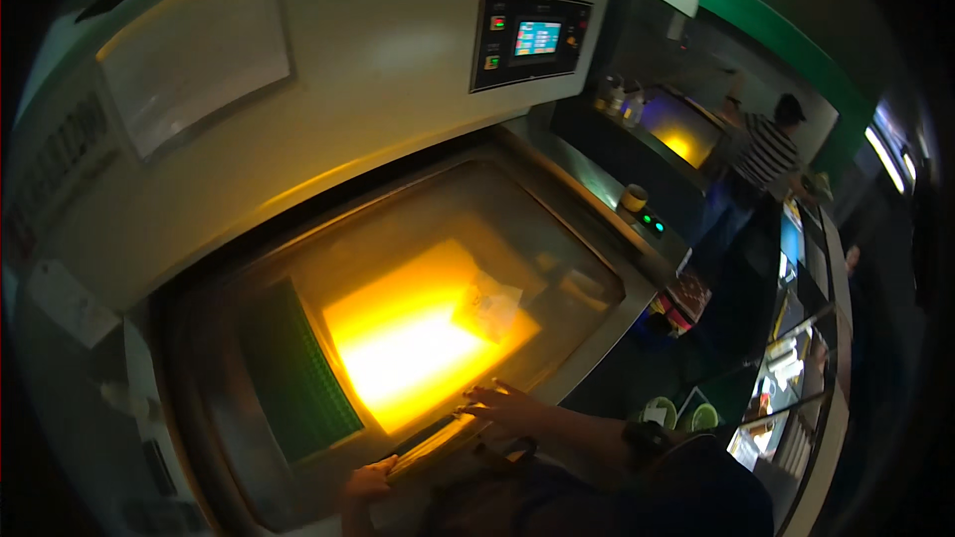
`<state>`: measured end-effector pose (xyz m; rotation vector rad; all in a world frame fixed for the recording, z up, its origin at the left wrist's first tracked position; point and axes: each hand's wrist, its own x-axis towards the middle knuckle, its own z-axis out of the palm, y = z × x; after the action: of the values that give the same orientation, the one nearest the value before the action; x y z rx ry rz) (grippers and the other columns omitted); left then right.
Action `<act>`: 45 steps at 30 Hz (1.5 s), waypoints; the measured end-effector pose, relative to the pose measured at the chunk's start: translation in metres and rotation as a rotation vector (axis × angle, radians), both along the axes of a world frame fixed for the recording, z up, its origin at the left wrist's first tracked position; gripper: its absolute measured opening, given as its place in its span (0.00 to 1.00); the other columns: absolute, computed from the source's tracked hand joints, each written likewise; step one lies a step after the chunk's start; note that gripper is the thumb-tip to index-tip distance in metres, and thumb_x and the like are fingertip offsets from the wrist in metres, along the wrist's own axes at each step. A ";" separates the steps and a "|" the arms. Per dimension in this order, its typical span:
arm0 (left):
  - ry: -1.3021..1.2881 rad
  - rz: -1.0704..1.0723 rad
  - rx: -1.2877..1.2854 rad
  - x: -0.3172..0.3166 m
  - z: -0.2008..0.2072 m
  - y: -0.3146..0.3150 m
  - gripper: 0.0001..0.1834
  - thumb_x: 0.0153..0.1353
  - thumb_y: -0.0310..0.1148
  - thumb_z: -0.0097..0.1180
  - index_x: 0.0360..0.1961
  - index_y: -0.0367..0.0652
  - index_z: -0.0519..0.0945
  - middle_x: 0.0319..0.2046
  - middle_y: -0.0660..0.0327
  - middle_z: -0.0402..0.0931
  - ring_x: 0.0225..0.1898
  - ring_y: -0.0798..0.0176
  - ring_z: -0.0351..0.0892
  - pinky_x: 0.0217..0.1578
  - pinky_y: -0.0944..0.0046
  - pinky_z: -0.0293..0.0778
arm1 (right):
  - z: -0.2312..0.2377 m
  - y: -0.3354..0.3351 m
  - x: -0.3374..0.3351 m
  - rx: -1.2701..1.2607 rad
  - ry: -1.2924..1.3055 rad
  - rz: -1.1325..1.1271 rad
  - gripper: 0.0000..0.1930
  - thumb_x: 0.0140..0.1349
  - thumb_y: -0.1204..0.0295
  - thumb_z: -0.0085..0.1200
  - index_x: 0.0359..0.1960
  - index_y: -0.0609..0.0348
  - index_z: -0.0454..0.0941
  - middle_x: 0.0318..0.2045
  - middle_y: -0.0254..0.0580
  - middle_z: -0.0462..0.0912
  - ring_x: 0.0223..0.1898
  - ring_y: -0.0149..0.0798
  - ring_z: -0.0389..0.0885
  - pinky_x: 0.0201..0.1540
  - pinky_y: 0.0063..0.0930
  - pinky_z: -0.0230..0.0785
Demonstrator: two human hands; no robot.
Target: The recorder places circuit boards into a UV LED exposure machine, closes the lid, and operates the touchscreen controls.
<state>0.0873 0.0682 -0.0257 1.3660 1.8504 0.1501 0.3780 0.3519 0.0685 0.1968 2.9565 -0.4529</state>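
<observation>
In front of me lies a broad machine bed with a brightly glowing yellow panel (408,348) in it. A long, narrow, yellowish strip with a dark edge (433,446) runs along the panel's near side; its exact kind is unclear. My left hand (370,480) is closed around its left end. At the other end my right hand (502,408) touches it with fingers spread apart. A crumpled, translucent sheet (489,308) rests on the right part of the glow. Left of the panel lies a dark green textured sheet (298,373).
A pale machine hood with a control panel (532,38) overhangs the far side. A small block with lit green buttons (651,223) and a tape roll (634,198) sit by the right edge. Beyond, a person in a striped top (766,159) stands at another lit station. Glass-topped shelving (796,378) runs along the right.
</observation>
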 end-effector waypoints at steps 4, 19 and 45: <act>0.332 0.247 0.024 0.104 0.064 0.016 0.36 0.58 0.38 0.58 0.69 0.63 0.63 0.68 0.66 0.64 0.67 0.45 0.64 0.61 0.27 0.57 | -0.050 0.011 -0.010 -0.021 -0.139 0.157 0.28 0.67 0.59 0.47 0.70 0.37 0.61 0.70 0.34 0.63 0.71 0.43 0.60 0.69 0.55 0.53; 0.050 0.654 -0.159 0.362 0.093 0.015 0.31 0.70 0.46 0.47 0.72 0.57 0.57 0.73 0.60 0.53 0.72 0.48 0.54 0.66 0.35 0.55 | -0.128 0.101 0.098 0.031 -0.008 0.145 0.25 0.57 0.66 0.55 0.59 0.38 0.75 0.62 0.34 0.74 0.63 0.43 0.72 0.63 0.60 0.59; -0.815 1.806 0.967 0.308 0.084 -0.194 0.12 0.60 0.22 0.57 0.45 0.43 0.74 0.37 0.65 0.75 0.36 0.71 0.76 0.35 0.70 0.72 | -0.039 0.037 -0.122 0.044 0.483 -0.091 0.29 0.53 0.59 0.65 0.56 0.55 0.74 0.55 0.48 0.78 0.59 0.48 0.73 0.61 0.46 0.66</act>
<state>0.3958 -0.1258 0.0581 -0.4323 1.6183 2.2435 0.2555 0.3886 0.0291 0.2600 3.4436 -0.5082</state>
